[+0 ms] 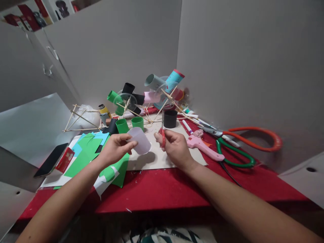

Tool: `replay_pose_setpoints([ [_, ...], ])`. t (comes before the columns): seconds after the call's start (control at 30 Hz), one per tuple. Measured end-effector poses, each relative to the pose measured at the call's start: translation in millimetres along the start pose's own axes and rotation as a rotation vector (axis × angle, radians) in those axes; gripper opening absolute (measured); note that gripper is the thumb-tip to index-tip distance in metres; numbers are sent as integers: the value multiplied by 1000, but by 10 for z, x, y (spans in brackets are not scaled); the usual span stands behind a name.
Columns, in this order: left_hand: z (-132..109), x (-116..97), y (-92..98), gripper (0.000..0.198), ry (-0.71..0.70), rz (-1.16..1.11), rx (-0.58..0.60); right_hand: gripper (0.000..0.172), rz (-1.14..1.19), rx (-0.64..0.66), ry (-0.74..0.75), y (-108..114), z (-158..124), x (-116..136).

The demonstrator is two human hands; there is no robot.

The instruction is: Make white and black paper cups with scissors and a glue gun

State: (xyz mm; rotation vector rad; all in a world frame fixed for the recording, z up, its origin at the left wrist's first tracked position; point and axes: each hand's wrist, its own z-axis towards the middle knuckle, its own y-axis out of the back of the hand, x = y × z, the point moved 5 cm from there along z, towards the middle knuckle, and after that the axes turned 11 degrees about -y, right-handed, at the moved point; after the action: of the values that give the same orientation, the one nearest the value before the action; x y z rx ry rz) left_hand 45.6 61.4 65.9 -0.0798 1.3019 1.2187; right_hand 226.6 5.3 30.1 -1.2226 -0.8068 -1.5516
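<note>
My left hand [116, 148] pinches a translucent white plastic cup [140, 141] by its side, tilted above the pale board [159, 162]. In my right hand [177, 147] is a small pair of scissors [163, 139] with red handles, blades pointing up and away from me. A gap separates the scissors from the cup. Just beyond the cup stand two short green tubes [122, 126]. A short black tube [170, 118] stands behind the scissors.
Stick frames at the back carry wheels of colored tubes [125, 100]. Green paper sheets [86, 157] and a phone [52, 160] lie left. A pink glue gun [205, 148] and large shears with an orange and a green handle [253, 135] lie right. The table cloth is red [152, 194].
</note>
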Motion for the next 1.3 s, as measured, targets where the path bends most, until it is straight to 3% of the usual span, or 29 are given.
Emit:
replay_pose_setpoints([
  [0.1, 4, -43, 93, 27, 44, -185, -152, 51, 90, -44, -33, 58, 35, -25],
  [0.3, 7, 70, 88, 28, 135, -517, -306, 51, 278, -93, -179, 82, 122, -161],
  [0.47, 53, 81, -48, 34, 144, -558, -348, 51, 379, -110, -251, -1, 133, -212],
  [0.57, 80, 11, -200, 37, 146, -551, -304, 48, 423, -133, -249, -51, 121, -204],
  [0.83, 57, -297, -459, 40, 43, -335, -119, 48, 537, -131, -318, -40, 168, -253],
  [0.9, 36, -324, -445, 40, -17, -213, -66, 48, 566, -88, -381, -48, 190, -298],
  [1.03, 4, -351, -392, 21, -199, 175, 14, 49, 617, -4, -496, -94, 211, -380],
  [1.17, -6, -362, -394, 27, -267, 353, -7, 50, 673, -14, -494, -115, 193, -376],
  [1.3, 0, -420, -488, 32, -366, 407, -36, 50, 690, -107, -437, -89, 159, -348],
])
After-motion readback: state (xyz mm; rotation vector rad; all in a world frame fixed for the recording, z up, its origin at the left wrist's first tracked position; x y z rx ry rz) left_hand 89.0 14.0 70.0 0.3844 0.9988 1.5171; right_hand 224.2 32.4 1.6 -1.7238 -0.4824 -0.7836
